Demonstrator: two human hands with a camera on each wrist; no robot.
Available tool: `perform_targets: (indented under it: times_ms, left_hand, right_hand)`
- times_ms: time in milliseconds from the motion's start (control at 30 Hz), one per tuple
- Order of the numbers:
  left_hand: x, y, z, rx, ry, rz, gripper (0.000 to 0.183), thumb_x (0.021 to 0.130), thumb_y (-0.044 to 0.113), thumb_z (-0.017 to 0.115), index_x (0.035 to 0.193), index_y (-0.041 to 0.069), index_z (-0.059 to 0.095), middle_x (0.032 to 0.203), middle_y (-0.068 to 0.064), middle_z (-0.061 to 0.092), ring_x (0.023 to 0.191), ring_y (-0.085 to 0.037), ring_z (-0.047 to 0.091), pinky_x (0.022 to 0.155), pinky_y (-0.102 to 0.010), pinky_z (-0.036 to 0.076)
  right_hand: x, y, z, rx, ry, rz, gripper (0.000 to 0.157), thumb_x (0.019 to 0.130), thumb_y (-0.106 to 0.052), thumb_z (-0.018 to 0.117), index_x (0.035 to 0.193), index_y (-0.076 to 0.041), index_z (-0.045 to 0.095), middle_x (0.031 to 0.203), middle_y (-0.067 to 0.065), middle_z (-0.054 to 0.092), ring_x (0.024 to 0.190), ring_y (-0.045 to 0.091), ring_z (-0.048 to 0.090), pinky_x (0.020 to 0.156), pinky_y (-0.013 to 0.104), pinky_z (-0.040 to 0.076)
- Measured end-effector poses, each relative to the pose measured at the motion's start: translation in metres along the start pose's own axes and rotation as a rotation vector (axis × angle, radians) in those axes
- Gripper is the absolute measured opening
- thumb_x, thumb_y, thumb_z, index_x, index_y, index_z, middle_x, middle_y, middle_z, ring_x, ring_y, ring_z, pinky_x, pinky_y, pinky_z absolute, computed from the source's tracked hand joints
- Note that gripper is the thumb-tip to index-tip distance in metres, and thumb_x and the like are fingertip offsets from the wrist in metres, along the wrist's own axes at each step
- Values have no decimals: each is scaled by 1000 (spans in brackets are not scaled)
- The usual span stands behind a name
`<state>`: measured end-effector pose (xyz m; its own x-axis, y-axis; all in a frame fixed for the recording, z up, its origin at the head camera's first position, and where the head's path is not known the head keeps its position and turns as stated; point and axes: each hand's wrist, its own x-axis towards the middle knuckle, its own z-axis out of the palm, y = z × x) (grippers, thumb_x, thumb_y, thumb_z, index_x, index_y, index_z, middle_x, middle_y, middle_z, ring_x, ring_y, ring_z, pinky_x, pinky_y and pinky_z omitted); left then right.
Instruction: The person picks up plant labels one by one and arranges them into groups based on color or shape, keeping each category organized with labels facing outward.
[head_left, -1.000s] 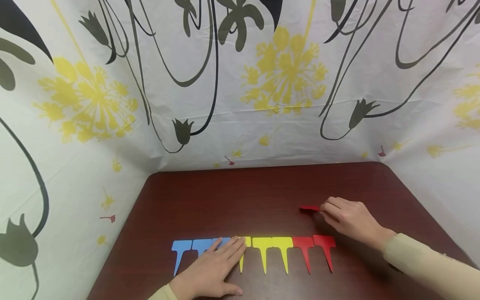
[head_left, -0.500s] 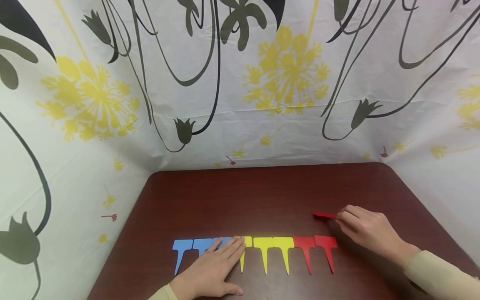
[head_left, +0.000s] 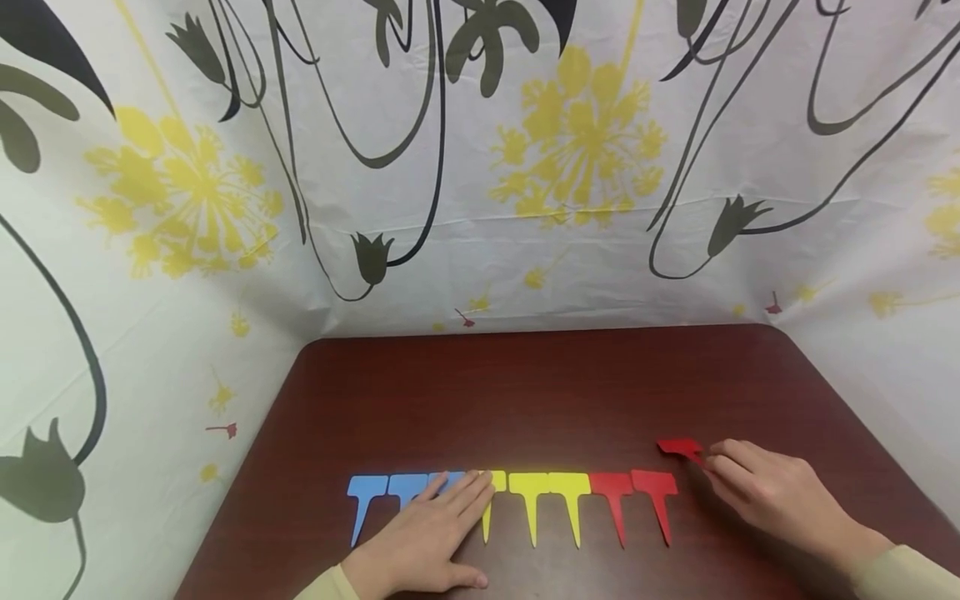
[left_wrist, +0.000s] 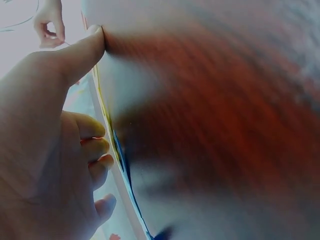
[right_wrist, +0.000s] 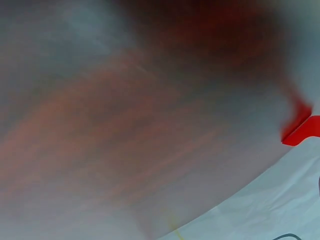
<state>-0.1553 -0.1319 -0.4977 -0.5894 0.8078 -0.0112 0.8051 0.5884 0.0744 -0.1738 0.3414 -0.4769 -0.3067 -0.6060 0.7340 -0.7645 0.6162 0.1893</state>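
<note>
My right hand (head_left: 783, 496) pinches a red T-shaped plant label (head_left: 679, 447) by its stem, its wide head pointing left. In the right wrist view the head of this red label (right_wrist: 302, 131) shows at the right edge. My left hand (head_left: 426, 533) lies flat with straight fingers over the row, covering part of a blue label (head_left: 442, 481) and a yellow label (head_left: 497, 482). The row runs from blue labels (head_left: 367, 486) through yellow labels (head_left: 528, 483) to two red labels (head_left: 652, 482), heads side by side and points toward me.
The dark reddish-brown table (head_left: 480, 392) has rounded far corners. A white cloth (head_left: 465, 208) with grey and yellow flower prints hangs behind it and along both sides.
My right hand has moved right and nearer to me with the red plant label, now close to the row's right end. The left hand stays in place.
</note>
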Motion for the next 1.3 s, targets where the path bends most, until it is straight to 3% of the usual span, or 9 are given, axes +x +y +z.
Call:
perform_targets:
  times_ms: [300, 433, 700, 967, 1300]
  left_hand:
    - [-2, -1, -3, 40, 25, 16, 92, 80, 72, 33, 146, 10, 15, 151, -6, 9, 137, -23, 9, 105, -51, 18]
    - [-1, -1, -4, 49, 22, 20, 89, 82, 70, 33, 146, 10, 16, 151, -7, 8, 137, -23, 9, 105, -50, 17]
    - [-2, -1, -4, 37, 16, 0, 81, 87, 64, 32, 146, 11, 16, 151, -6, 9, 137, -22, 10, 105, -50, 17]
    - [-3, 2, -4, 7, 7, 2, 79, 88, 62, 33, 146, 12, 15, 151, -5, 9, 137, -22, 10, 105, -50, 18]
    - [-3, 3, -1, 19, 24, -1, 79, 88, 62, 34, 146, 11, 16, 151, -5, 9, 137, -22, 10, 105, -50, 17]
  right_hand:
    - [-16, -8, -3, 114, -50, -69, 15, 87, -24, 57, 84, -13, 67, 102, 2, 64, 81, 14, 61, 49, 24, 47]
    - [-19, -12, -8, 127, -98, -69, 16, 87, -25, 56, 83, -14, 66, 106, 4, 63, 84, 17, 62, 50, 25, 48]
    - [-28, -22, -15, 200, -189, -38, 13, 82, -28, 66, 90, -18, 65, 108, 3, 61, 87, 17, 62, 57, 22, 50]
    - [-35, -29, -13, 259, -174, -75, 11, 83, -23, 65, 90, -15, 64, 104, 2, 60, 84, 10, 59, 56, 17, 46]
    - [-38, -33, -17, 278, -203, -66, 21, 83, -22, 65, 101, -13, 65, 108, 2, 59, 85, 8, 59, 59, 16, 46]
